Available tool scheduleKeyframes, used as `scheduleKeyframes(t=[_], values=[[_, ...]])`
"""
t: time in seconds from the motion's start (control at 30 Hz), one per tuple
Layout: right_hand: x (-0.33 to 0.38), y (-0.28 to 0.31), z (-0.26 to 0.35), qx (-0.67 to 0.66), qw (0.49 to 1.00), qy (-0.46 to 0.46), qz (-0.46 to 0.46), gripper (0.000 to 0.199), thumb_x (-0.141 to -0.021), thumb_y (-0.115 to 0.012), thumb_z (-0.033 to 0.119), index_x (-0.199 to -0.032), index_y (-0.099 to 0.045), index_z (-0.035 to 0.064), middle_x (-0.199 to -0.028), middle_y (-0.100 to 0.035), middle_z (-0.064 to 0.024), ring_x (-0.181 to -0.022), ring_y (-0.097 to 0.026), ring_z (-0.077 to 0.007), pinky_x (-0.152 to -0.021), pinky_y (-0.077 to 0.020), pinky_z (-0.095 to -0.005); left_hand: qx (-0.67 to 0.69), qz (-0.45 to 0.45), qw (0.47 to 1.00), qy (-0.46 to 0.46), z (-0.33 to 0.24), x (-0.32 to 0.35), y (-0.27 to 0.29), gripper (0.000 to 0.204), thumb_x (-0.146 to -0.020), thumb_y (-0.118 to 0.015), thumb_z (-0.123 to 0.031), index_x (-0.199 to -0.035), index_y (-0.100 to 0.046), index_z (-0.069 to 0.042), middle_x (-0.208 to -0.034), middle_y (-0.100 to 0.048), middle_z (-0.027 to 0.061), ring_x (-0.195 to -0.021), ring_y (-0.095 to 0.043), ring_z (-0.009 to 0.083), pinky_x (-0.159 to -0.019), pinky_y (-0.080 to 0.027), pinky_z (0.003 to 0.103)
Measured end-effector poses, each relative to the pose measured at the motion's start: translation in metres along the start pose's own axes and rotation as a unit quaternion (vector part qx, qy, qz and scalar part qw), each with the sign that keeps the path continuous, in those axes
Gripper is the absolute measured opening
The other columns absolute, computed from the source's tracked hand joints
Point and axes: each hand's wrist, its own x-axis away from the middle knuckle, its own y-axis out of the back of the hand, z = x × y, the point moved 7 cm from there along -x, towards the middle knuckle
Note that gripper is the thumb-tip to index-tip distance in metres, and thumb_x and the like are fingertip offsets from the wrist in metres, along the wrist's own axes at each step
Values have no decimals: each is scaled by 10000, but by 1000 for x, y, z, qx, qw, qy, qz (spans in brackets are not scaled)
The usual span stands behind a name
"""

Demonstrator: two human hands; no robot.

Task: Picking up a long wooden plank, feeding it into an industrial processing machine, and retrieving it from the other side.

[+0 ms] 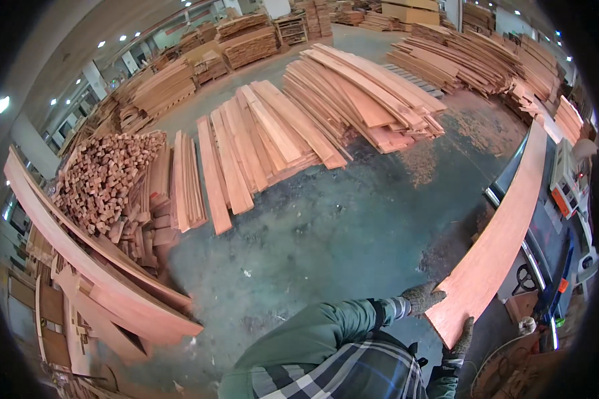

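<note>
A long, wide wooden plank (496, 249) stretches from my hands toward the far right, its far part lying over the dark bed of a machine (546, 223). My left hand (422, 299), in a grey knit glove, is closed on the plank's left edge near its close end. The right hand (464, 336), gloved too, grips the opposite edge by the near corner. Part of the fingers of each hand is hidden by the board.
Rows of planks (266, 133) and a higher plank pile (359, 93) lie ahead on the green floor (306, 233). Cut wood blocks (106, 179) are stacked at left, beside long leaning boards (93, 259). A handwheel (524, 278) sits under the machine's near side. Sawdust (419, 163) covers floor patches.
</note>
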Motion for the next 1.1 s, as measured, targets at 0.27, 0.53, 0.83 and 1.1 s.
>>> scheduleKeyframes(t=[0.27,0.53,0.83,1.1], values=[[67,-9,-48,-35,999,-26,4,646,-982,-504,460,-1397,-435,-31,-1393,-519,-163,-1222,-520,-287,-1064,-399,-418,65,-5,996,-57,35,67,-22,760,-920,-588,-489,-1506,-280,-115,-1323,-509,200,-1033,-596,304,-601,-603,385],[160,-1,-96,117,983,89,-108,473,-1011,-512,332,-1322,-514,-25,-1316,-548,-137,-1183,-519,-234,-1054,-400,-365,120,-35,991,-52,109,155,-40,498,-926,-624,-448,-1190,-619,-25,-1087,-652,100,-1024,-590,164,-803,-543,317],[217,-44,-128,474,874,98,-44,479,-995,-541,399,-1178,-618,-37,-1072,-660,-97,-981,-606,-156,-833,-509,-311,284,-10,958,46,145,233,-39,650,-907,-657,-291,-1406,-420,51,-1295,-575,161,-1100,-604,253,-940,-511,375],[206,-18,-152,427,904,-6,-1,487,-1039,-452,308,-1386,-456,-34,-1318,-550,-101,-1171,-525,-172,-1028,-410,-317,252,-22,965,68,159,243,-28,631,-905,-667,-357,-1375,-468,16,-1245,-571,105,-1062,-578,211,-929,-509,353]])
